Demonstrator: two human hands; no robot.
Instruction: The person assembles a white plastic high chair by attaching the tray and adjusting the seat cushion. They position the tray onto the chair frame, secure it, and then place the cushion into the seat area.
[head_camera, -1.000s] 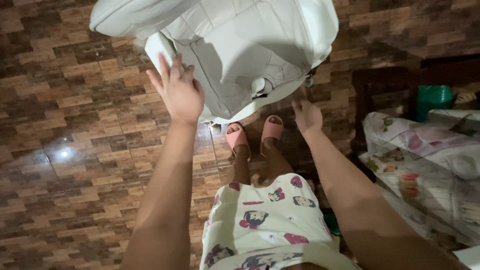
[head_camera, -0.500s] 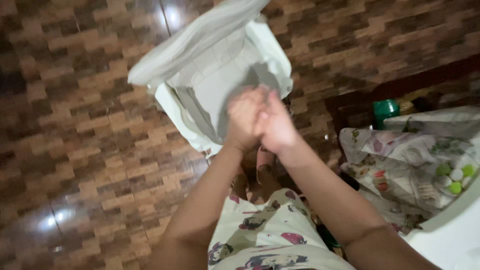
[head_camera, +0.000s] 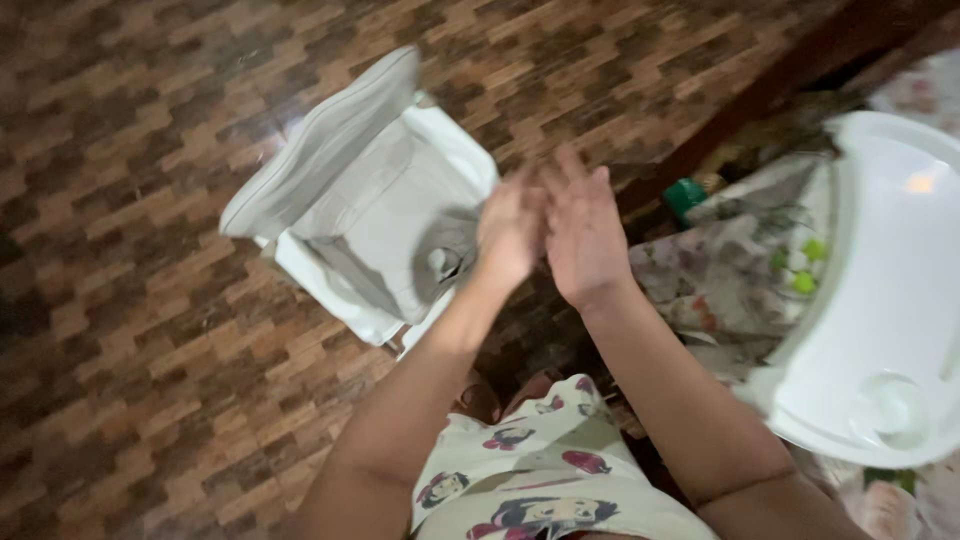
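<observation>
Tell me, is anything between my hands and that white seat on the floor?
Nothing visible is. Left hand and right hand are pressed together, empty, above the white seat; only open air and floor lie between.

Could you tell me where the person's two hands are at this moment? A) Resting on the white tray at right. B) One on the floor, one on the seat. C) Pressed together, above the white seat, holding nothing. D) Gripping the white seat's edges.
C: the left hand and right hand meet palm to palm, empty, over the white seat.
</observation>
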